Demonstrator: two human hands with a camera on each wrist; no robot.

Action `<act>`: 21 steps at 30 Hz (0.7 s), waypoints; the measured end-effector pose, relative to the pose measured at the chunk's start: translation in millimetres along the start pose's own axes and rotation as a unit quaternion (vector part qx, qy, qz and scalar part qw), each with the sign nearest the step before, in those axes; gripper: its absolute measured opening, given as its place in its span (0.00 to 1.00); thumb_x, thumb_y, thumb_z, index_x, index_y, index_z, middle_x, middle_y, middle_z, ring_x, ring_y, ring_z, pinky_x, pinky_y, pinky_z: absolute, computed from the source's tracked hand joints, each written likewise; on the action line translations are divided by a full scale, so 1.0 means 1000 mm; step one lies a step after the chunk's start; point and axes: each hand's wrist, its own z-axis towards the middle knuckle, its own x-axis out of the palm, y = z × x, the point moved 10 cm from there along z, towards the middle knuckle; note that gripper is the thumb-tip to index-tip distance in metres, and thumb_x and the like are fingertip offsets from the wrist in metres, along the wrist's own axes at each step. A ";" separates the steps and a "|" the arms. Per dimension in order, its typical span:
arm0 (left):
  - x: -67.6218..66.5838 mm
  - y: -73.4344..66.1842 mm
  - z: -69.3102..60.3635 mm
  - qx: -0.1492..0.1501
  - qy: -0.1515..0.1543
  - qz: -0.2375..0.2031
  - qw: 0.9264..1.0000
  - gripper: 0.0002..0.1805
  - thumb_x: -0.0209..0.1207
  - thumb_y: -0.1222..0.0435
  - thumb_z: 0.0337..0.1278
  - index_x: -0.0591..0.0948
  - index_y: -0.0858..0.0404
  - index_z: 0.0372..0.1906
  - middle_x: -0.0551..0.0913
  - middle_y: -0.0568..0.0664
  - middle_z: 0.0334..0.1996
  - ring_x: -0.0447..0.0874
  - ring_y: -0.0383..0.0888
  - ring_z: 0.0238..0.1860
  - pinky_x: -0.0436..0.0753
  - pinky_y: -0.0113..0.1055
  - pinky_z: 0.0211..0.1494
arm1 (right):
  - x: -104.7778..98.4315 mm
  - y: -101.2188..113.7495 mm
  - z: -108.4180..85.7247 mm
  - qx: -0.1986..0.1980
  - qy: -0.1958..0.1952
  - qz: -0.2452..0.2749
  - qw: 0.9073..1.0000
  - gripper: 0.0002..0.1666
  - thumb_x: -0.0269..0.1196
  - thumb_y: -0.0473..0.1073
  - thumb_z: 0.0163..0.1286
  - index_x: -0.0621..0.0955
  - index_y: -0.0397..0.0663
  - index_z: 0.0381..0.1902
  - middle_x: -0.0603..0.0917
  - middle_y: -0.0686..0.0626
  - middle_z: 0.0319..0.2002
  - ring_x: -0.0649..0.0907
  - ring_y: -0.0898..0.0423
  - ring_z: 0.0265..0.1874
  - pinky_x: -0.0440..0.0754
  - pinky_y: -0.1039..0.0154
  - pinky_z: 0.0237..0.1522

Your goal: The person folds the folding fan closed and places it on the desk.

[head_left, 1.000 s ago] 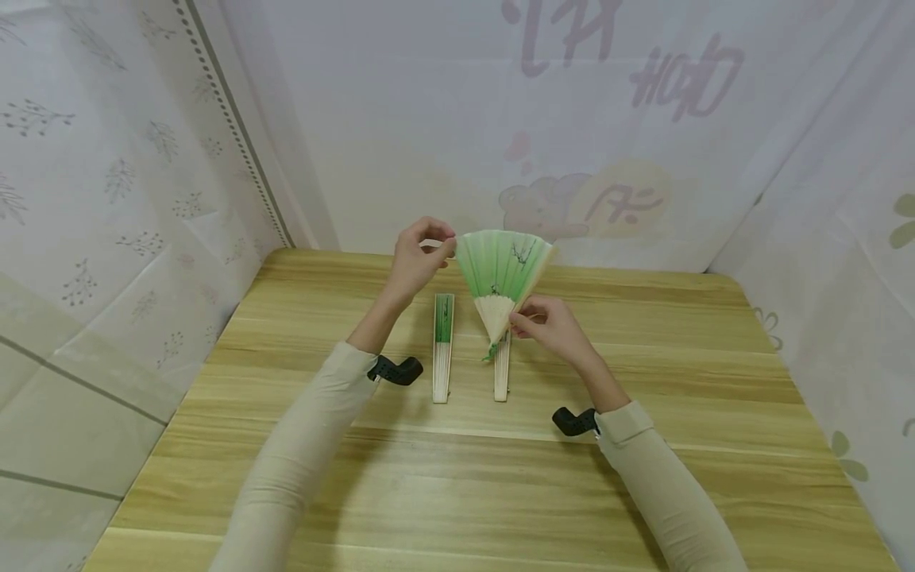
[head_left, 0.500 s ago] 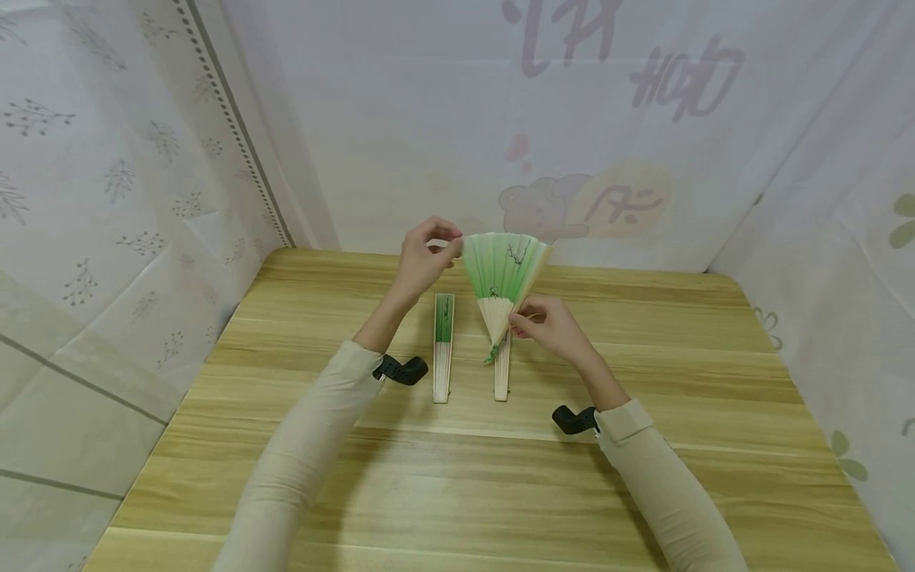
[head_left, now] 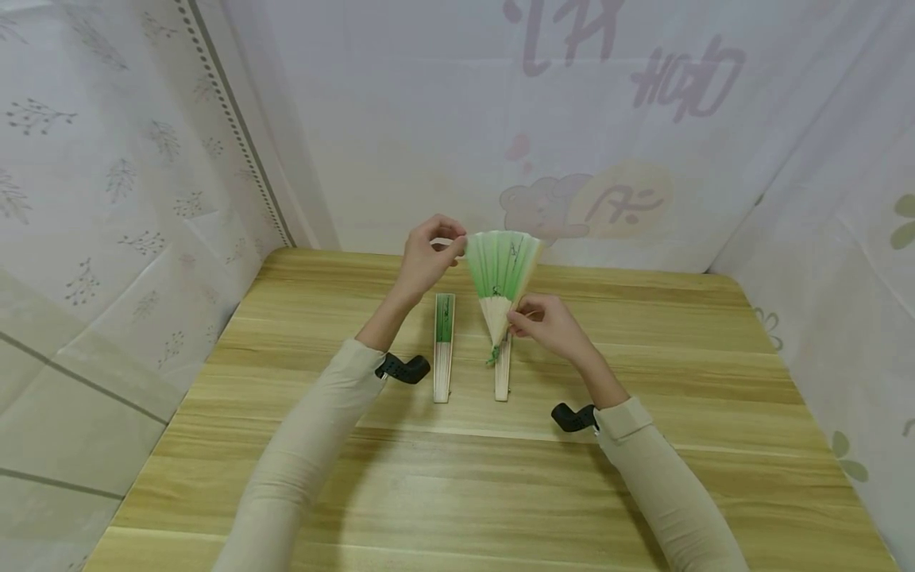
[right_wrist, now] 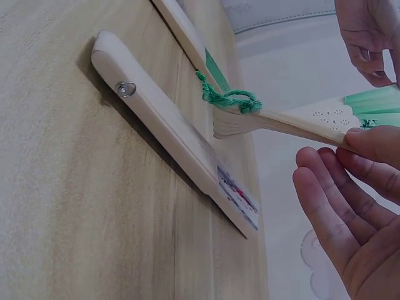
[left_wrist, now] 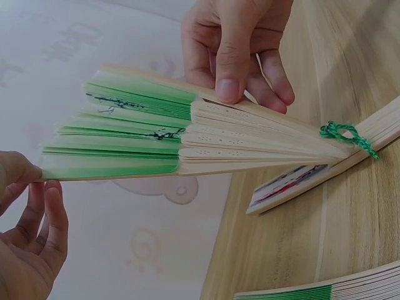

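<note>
A green folding fan (head_left: 500, 266) with pale slatted ribs and a dark branch print is held partly spread above the table. My left hand (head_left: 432, 256) pinches the top corner of its left edge. Lower down, my right hand (head_left: 549, 322) pinches the right outer rib between thumb and fingers. A green cord (left_wrist: 347, 134) is tied at the fan's pivot end. Beneath it lies a folded fan with a red and grey print (right_wrist: 169, 131), partly hidden in the head view. To its left is a folded green fan (head_left: 443, 349).
The wooden table (head_left: 443, 492) stretches below both arms. Behind it hangs a pale printed curtain (head_left: 400, 143), close to the table's far edge. A black wrist camera (head_left: 404, 369) sits on the left wrist, another wrist camera (head_left: 573, 419) on the right.
The held fan has narrowed, its pleats drawing closer together. My left hand has shifted slightly right with the left edge; my right hand has barely moved. Both folded fans lie unchanged.
</note>
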 end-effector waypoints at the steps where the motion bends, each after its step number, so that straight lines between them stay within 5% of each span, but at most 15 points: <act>1: 0.000 0.000 0.000 0.001 0.000 -0.002 1.000 0.05 0.60 0.73 0.69 0.80 0.70 0.46 0.82 0.57 0.38 0.85 0.64 0.37 0.85 0.35 0.34 | 0.000 0.001 0.000 -0.001 0.000 -0.003 1.000 0.09 0.65 0.38 0.75 0.85 0.36 0.38 0.86 0.43 0.32 0.87 0.34 0.35 0.86 0.42 0.40; 4: 0.001 -0.002 0.000 0.003 -0.001 -0.006 1.000 0.05 0.60 0.73 0.69 0.80 0.70 0.45 0.82 0.58 0.38 0.84 0.68 0.38 0.85 0.35 0.34 | 0.000 0.003 0.000 -0.003 0.001 -0.006 1.000 0.08 0.65 0.38 0.75 0.85 0.38 0.37 0.86 0.43 0.32 0.87 0.35 0.35 0.86 0.43 0.40; 13: 0.003 -0.003 0.000 -0.007 0.004 -0.008 1.000 0.05 0.60 0.72 0.70 0.80 0.70 0.46 0.82 0.57 0.39 0.85 0.56 0.37 0.85 0.35 0.35 | -0.001 0.009 -0.001 -0.011 0.006 -0.012 1.000 0.09 0.65 0.40 0.75 0.86 0.39 0.37 0.86 0.41 0.33 0.86 0.34 0.35 0.85 0.40 0.41; 21: 0.005 -0.005 -0.002 -0.014 0.012 -0.018 1.000 0.05 0.60 0.73 0.70 0.79 0.70 0.46 0.81 0.57 0.38 0.84 0.54 0.36 0.86 0.45 0.38 | -0.005 0.014 -0.002 -0.029 -0.003 -0.044 0.999 0.10 0.66 0.42 0.74 0.88 0.39 0.40 0.87 0.38 0.36 0.85 0.34 0.34 0.84 0.38 0.39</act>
